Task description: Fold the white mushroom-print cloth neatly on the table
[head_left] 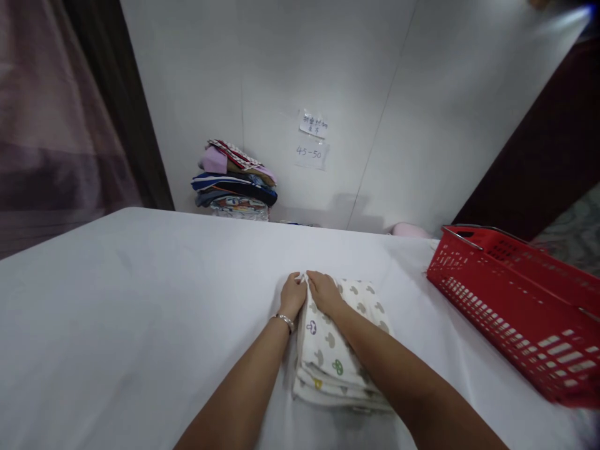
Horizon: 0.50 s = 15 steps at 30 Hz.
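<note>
A folded white cloth (pixel 330 340) printed with mushrooms, mostly grey-beige with a few coloured ones, lies in several thick layers on the white-covered table. At its far left corner, my left hand (pixel 293 295) is closed on the side edge, with a silver bracelet at the wrist. My right hand (pixel 324 292) lies flat on the top layer beside that corner, its fingers stretched forward. The fingertips of both hands are close together there. My right forearm crosses over the cloth and hides part of its right side.
A red plastic basket (pixel 504 306) with a metal handle stands on the table at the right. Beyond the far table edge, a pile of folded clothes (pixel 237 181) rests against the white wall. Paper labels (pixel 312 153) are taped there. A pinkish curtain (pixel 51 125) hangs at the left.
</note>
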Each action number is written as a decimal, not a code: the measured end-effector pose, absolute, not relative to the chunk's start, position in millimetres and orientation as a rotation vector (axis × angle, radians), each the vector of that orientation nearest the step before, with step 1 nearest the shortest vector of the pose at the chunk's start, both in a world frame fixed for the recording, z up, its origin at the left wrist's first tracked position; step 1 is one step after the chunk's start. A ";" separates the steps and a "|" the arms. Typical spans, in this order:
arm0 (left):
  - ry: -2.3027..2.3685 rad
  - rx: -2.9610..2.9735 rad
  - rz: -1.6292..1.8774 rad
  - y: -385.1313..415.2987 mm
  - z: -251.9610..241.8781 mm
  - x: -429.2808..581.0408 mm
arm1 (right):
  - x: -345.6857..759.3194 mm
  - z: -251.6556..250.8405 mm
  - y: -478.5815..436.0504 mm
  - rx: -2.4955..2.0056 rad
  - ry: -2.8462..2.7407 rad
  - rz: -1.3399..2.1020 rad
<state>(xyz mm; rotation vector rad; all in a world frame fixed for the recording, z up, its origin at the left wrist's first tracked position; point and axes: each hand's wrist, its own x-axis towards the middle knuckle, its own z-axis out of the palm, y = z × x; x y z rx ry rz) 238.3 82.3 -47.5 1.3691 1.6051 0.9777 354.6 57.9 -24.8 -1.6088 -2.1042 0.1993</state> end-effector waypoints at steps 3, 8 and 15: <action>1.635 1.387 0.943 91.4 -45.3 237.6 | 351.0 -21.9 61.5 -1.687 -2.090 0.215; 1.629 1.457 0.927 96.0 -45.4 234.8 | 344.1 -14.4 33.4 -1.708 -2.082 0.295; 1.655 1.548 0.887 90.7 -34.3 236.7 | 330.0 -6.2 -96.6 -1.501 -2.301 0.462</action>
